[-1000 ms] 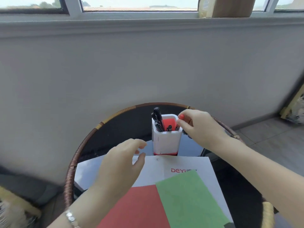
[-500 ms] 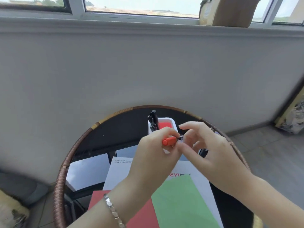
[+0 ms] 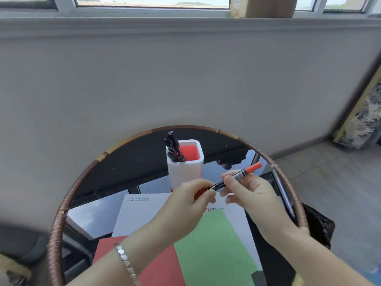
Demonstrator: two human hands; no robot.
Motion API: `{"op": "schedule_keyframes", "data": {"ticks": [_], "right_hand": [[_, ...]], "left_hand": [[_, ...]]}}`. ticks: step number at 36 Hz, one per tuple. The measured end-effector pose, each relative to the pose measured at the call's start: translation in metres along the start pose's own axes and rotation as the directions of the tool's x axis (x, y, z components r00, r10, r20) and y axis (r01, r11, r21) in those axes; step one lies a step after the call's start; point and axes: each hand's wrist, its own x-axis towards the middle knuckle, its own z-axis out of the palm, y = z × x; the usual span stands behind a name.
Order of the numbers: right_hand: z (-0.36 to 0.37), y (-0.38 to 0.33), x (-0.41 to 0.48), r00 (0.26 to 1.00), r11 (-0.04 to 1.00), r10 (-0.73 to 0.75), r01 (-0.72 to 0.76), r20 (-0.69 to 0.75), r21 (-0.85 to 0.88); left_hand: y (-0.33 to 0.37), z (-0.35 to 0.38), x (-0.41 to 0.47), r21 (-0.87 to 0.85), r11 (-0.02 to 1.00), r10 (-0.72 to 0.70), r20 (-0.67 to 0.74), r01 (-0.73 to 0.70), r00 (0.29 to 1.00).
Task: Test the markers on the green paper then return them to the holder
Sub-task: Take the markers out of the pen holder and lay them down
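Red marker [image 3: 231, 179]: black barrel, white label, red ends; tilted, far end up to the right, pinched between left hand [image 3: 189, 201] and right hand [image 3: 247, 190].
Marker holder [image 3: 185, 170]: white, red inside, upright; black markers [image 3: 174, 149] leaned in its left corner.
Green paper [image 3: 214, 244]: flat, on the near side of the holder.

The white holder [image 3: 185, 174] stands at the far middle of the counter [image 3: 81, 178]. Black markers [image 3: 174, 148] fill the left of its mouth; the right part is open from above. The left hand [image 3: 189, 201] and right hand [image 3: 249, 195], gripping a red marker [image 3: 237, 176], block its near side. The green paper [image 3: 214, 250] lies bare nearer than the hands
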Motion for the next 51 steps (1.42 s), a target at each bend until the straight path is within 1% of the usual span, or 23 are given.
{"op": "schedule_keyframes", "data": {"ticks": [4, 7, 10, 14, 18, 20, 22, 25, 26, 28, 30, 32, 33, 35, 36, 39, 40, 42, 43, 44, 46, 49, 51], "right_hand": [[0.001, 0.000, -0.003, 0.996, 0.994, -0.071, 0.066, 0.048, 0.092], [0.001, -0.001, -0.005, 0.993, 0.987, -0.095, 0.086, 0.064, 0.133], [0.000, 0.003, -0.006, 0.992, 0.983, -0.106, 0.094, 0.070, 0.160], [-0.001, 0.010, -0.007, 0.984, 0.975, -0.144, 0.123, 0.104, 0.187], [-0.005, 0.010, -0.008, 0.965, 0.975, -0.168, 0.133, 0.200, 0.175], [-0.005, 0.005, -0.009, 0.971, 0.982, -0.136, 0.106, 0.197, 0.157], [-0.007, -0.001, -0.006, 0.988, 0.988, -0.075, 0.054, 0.138, 0.148], [-0.027, -0.006, 0.012, 0.996, 0.993, 0.082, -0.077, -0.042, 0.093], [-0.036, -0.008, 0.020, 0.986, 0.989, 0.140, -0.136, -0.086, 0.053], [-0.057, -0.007, 0.035, 0.962, 0.967, 0.247, -0.253, -0.116, -0.038], [-0.078, -0.003, 0.046, 0.948, 0.926, 0.293, -0.314, -0.125, -0.210], [-0.094, 0.002, 0.055, 0.954, 0.845, 0.257, -0.301, -0.158, -0.442], [-0.099, 0.006, 0.058, 0.961, 0.784, 0.218, -0.277, -0.172, -0.555], [-0.104, 0.014, 0.061, 0.972, 0.621, 0.140, -0.235, -0.188, -0.748], [-0.106, 0.018, 0.062, 0.977, 0.556, 0.110, -0.213, -0.182, -0.803], [-0.109, 0.033, 0.062, 0.992, 0.432, 0.028, -0.123, -0.123, -0.893], [-0.110, 0.037, 0.061, 0.995, 0.358, 0.008, -0.095, -0.099, -0.929], [-0.110, 0.042, 0.059, 0.998, 0.171, -0.035, -0.040, -0.047, -0.984], [-0.110, 0.044, 0.059, 0.998, 0.095, -0.067, -0.013, -0.019, -0.995], [-0.111, 0.047, 0.058, 0.995, 0.045, -0.097, 0.012, 0.008, -0.999], [-0.114, 0.051, 0.058, 0.989, 0.035, -0.142, 0.057, 0.052, -0.998], [-0.123, 0.056, 0.057, 0.984, 0.107, -0.164, 0.092, 0.074, -0.990], [-0.128, 0.058, 0.055, 0.981, 0.145, -0.176, 0.104, 0.078, -0.984]], "left_hand": [[-0.001, 0.002, -0.002, 0.185, 0.974, 0.125, 0.038, -0.130, 0.991], [-0.002, 0.000, -0.002, 0.225, 0.953, 0.198, 0.052, -0.205, 0.979], [-0.004, -0.002, -0.003, 0.246, 0.940, 0.227, 0.065, -0.236, 0.972], [-0.005, -0.005, -0.005, 0.191, 0.957, 0.208, 0.084, -0.221, 0.974], [-0.001, -0.010, -0.008, 0.073, 0.993, 0.082, 0.154, -0.094, 0.985], [-0.001, -0.009, -0.010, 0.057, 0.998, 0.027, 0.197, -0.039, 0.980], [-0.003, -0.007, -0.010, 0.027, 0.999, -0.044, 0.206, 0.039, 0.977], [-0.011, -0.007, -0.009, 0.016, 0.988, -0.152, 0.140, 0.151, 0.978], [-0.015, -0.007, -0.009, 0.029, 0.987, -0.158, 0.109, 0.155, 0.981], [-0.020, -0.007, -0.009, 0.041, 0.988, -0.152, 0.065, 0.149, 0.986], [-0.024, -0.004, -0.009, 0.032, 0.987, -0.157, 0.032, 0.156, 0.987], [-0.026, -0.001, -0.007, 0.014, 0.985, -0.173, 0.000, 0.173, 0.985], [-0.027, 0.002, -0.006, 0.000, 0.984, -0.179, -0.012, 0.179, 0.984], [-0.026, 0.008, -0.002, -0.032, 0.981, -0.192, -0.016, 0.191, 0.981], [-0.024, 0.012, 0.000, -0.036, 0.980, -0.197, -0.015, 0.196, 0.980], [-0.017, 0.029, 0.007, -0.020, 0.981, -0.196, -0.022, 0.196, 0.980], [-0.014, 0.036, 0.010, 0.000, 0.982, -0.190, -0.022, 0.190, 0.981], [-0.011, 0.053, 0.019, 0.062, 0.985, -0.157, -0.038, 0.159, 0.987], [-0.011, 0.061, 0.026, 0.093, 0.986, -0.132, -0.044, 0.135, 0.990], [-0.011, 0.070, 0.032, 0.122, 0.986, -0.112, -0.041, 0.117, 0.993], [-0.010, 0.085, 0.044, 0.188, 0.977, -0.100, -0.016, 0.101, 0.995], [-0.011, 0.106, 0.059, 0.290, 0.954, -0.078, 0.002, 0.074, 0.997], [-0.010, 0.115, 0.066, 0.320, 0.945, -0.075, 0.016, 0.066, 0.997]]}}
